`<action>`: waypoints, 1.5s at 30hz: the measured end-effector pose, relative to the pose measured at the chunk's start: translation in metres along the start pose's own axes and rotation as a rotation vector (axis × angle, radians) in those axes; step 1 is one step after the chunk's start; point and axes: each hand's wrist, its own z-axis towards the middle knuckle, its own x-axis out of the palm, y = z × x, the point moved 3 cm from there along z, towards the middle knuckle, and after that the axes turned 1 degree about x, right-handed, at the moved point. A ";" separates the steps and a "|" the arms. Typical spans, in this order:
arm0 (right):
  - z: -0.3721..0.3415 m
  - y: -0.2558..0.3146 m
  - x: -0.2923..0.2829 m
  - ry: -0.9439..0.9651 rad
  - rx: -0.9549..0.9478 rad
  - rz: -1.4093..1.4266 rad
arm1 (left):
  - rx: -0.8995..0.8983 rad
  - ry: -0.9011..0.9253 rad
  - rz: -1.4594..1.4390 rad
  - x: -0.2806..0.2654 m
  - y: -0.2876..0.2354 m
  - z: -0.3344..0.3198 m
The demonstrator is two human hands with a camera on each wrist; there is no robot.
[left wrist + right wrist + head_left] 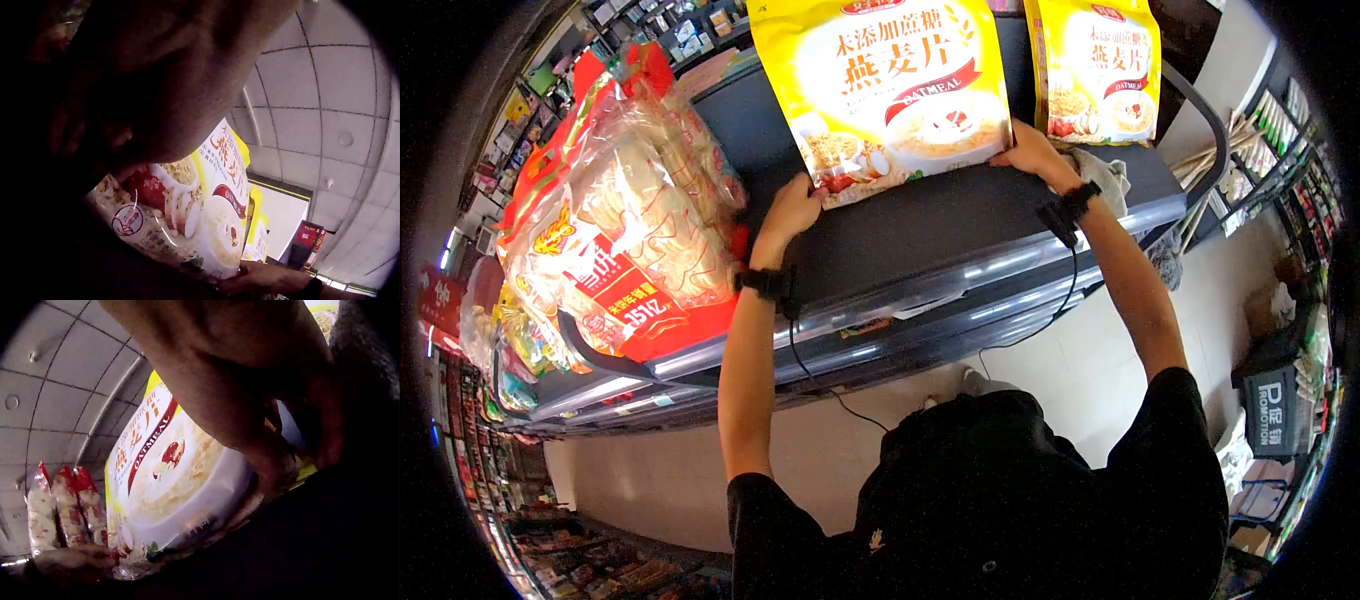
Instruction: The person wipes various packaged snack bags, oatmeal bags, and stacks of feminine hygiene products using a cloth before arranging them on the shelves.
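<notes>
A large yellow and white oatmeal bag (900, 95) stands upright on the dark shelf top (880, 225), its printed front facing me. At its lower left corner my left hand (792, 208) grips the edge; my right hand (1037, 158) holds the lower right corner. The left wrist view shows the left hand (169, 81) large and dark over the bag (219, 206), fingertips mostly in shadow. From the right wrist, the right hand (231, 375) has its thumb and fingers around the corner of the bag (181, 469).
Red and clear snack bags (620, 220) stand to the left, by a curved rail (600, 360). A smaller oatmeal bag (1100, 75) stands right, with a grey cloth (1105, 175) below it. Black cables hang from both wrists. A promotion bin (1272, 410) stands far right.
</notes>
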 end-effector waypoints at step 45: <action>-0.269 0.097 -0.023 -0.304 0.306 0.892 | -0.229 -0.685 -1.359 0.051 -0.090 -0.229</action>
